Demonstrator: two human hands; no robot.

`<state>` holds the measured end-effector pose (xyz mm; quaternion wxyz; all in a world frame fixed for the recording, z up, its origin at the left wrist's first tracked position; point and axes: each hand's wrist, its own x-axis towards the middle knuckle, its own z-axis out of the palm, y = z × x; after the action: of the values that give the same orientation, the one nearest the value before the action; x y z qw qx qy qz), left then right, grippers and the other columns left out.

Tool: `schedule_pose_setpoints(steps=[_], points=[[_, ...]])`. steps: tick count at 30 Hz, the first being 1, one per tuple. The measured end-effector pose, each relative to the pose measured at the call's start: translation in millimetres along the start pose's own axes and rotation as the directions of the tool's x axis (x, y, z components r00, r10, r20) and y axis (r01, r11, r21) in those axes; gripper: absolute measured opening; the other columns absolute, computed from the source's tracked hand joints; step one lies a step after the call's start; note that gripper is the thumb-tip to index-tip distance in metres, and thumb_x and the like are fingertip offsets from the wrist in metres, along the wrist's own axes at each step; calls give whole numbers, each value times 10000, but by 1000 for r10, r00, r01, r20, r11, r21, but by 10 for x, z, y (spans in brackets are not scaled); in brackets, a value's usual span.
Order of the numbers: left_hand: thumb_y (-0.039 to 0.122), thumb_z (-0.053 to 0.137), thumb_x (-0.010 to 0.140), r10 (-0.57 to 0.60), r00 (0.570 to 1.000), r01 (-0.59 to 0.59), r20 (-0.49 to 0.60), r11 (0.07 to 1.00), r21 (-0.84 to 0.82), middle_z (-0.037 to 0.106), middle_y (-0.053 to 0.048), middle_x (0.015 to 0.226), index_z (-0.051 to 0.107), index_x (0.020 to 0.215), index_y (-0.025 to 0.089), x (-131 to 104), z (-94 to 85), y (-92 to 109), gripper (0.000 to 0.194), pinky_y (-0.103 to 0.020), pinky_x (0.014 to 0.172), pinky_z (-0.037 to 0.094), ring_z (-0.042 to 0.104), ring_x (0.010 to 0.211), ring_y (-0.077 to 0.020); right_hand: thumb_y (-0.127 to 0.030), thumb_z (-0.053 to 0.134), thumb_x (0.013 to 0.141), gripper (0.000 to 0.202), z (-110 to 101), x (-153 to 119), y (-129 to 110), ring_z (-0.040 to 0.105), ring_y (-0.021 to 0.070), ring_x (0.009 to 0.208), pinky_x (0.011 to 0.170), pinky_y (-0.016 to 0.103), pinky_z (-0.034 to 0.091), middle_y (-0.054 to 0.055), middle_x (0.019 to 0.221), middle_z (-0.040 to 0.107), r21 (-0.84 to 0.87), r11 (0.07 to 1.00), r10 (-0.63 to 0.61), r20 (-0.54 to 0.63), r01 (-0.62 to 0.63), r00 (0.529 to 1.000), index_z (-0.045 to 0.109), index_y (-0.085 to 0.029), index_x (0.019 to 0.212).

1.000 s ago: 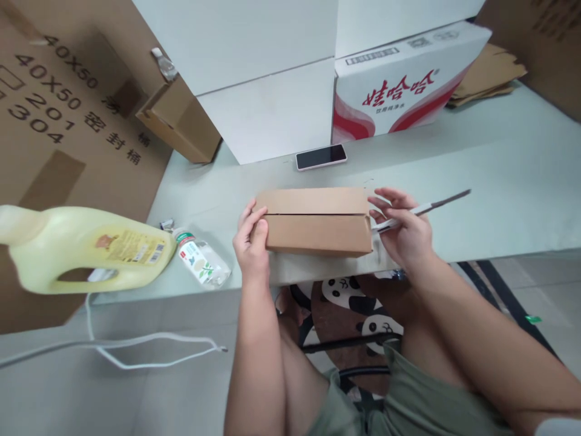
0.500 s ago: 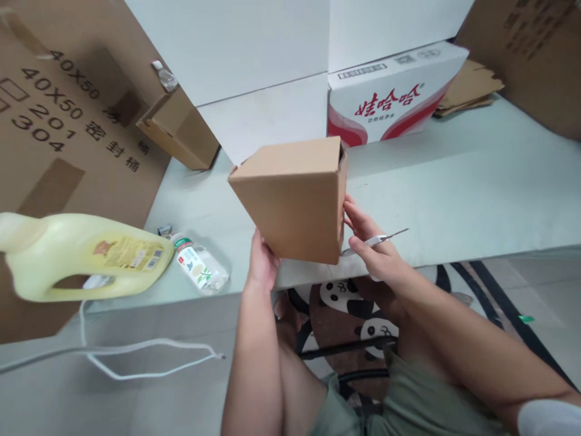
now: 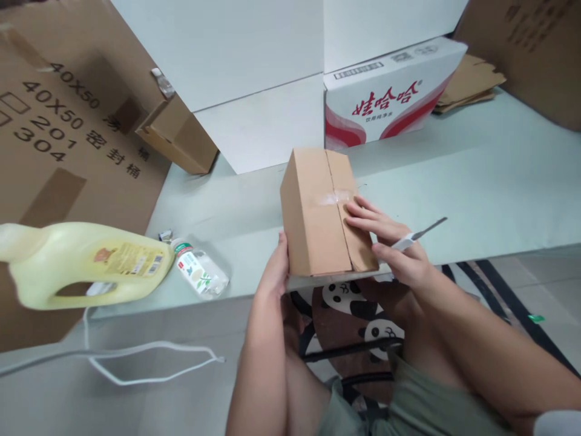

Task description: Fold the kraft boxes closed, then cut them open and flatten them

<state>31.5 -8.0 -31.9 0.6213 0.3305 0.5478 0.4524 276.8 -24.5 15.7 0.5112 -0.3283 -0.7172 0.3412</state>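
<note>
A small brown cardboard box [image 3: 318, 224] is held up at the front edge of the table. Its flap face, with a centre seam and a strip of clear tape [image 3: 336, 198], is turned to the right. My left hand [image 3: 276, 266] grips the box by its left lower side; most of its fingers are hidden behind it. The fingers of my right hand [image 3: 394, 242] rest on the flaps beside the seam. Tucked in that same hand is a thin knife [image 3: 430, 227] with a white handle, its blade pointing right, away from the box.
On the left lie a yellow jug [image 3: 91, 263] and a clear plastic bottle [image 3: 200, 271]. A white cable [image 3: 149, 346] hangs below the table edge. Behind stand a white and red carton [image 3: 390, 103], another small brown box [image 3: 181, 133] and a large carton [image 3: 40, 181].
The box has been turned so that its taped flap face shows, and it sits further right. My right fingers have moved onto the flaps, with the knife still in that hand.
</note>
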Motion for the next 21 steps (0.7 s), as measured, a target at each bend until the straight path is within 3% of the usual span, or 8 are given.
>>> schedule_pose_setpoints(steps=[3,7,8,10,12,14,19,21], points=[[795,542,823,-163,985,159,50,985,68,786,-154,1050,758,1064,226,-26,52,-37,655,-382,675,609,764,924,-292,-444,595,931,423,-38,-4,51,306,324,1548,1287,599,209,-47,1499,572,24,997,78,-26,-77,997,658,-401,1347],[650,732,777,73,995,-55,-69,970,235,757,-155,1093,658,1234,232,-5,31,-56,624,-366,656,592,750,885,-274,-361,592,936,391,-56,-5,161,360,327,1524,1267,616,251,-21,1456,620,-3,997,74,0,-74,997,686,-379,1315],[622,759,764,216,964,-169,-153,947,274,731,-157,1182,615,1295,244,4,13,-43,668,-389,739,601,741,964,-276,-338,587,942,396,-45,0,178,363,319,1524,1265,612,261,-19,1463,614,-11,998,54,14,-54,998,679,-381,1324],[622,713,805,533,820,-449,-209,826,341,623,-150,1404,560,1372,277,15,-27,0,681,-451,983,548,647,1239,-291,-302,578,953,423,0,15,185,358,296,1529,1267,596,268,-17,1494,585,-11,1000,-3,52,3,999,645,-386,1363],[637,584,893,754,656,-694,-25,616,373,501,-109,1551,589,1369,302,13,-58,46,582,-488,1165,406,458,1456,-296,-288,584,956,451,62,31,162,356,277,1532,1276,580,255,-6,1518,562,7,998,-66,113,66,991,613,-375,1398],[590,473,969,817,540,-817,202,451,360,456,-71,1592,632,1340,316,3,-67,75,488,-493,1224,325,385,1505,-289,-298,600,955,438,119,43,127,341,268,1539,1286,568,234,14,1522,561,37,996,-88,159,84,983,623,-345,1390],[458,379,1034,827,482,-855,289,371,364,441,-45,1593,625,1361,335,8,-16,61,427,-476,1232,325,423,1475,-261,-499,601,948,291,141,64,116,492,261,1447,1210,512,403,44,1366,691,311,934,183,13,-178,983,726,-289,1107],[478,372,1032,830,486,-848,274,372,378,447,-47,1583,634,1347,329,20,17,43,436,-490,1228,333,422,1473,-270,-607,611,906,356,103,78,162,720,243,1129,1026,449,568,51,1032,786,433,858,383,-185,-275,905,670,-256,934]])
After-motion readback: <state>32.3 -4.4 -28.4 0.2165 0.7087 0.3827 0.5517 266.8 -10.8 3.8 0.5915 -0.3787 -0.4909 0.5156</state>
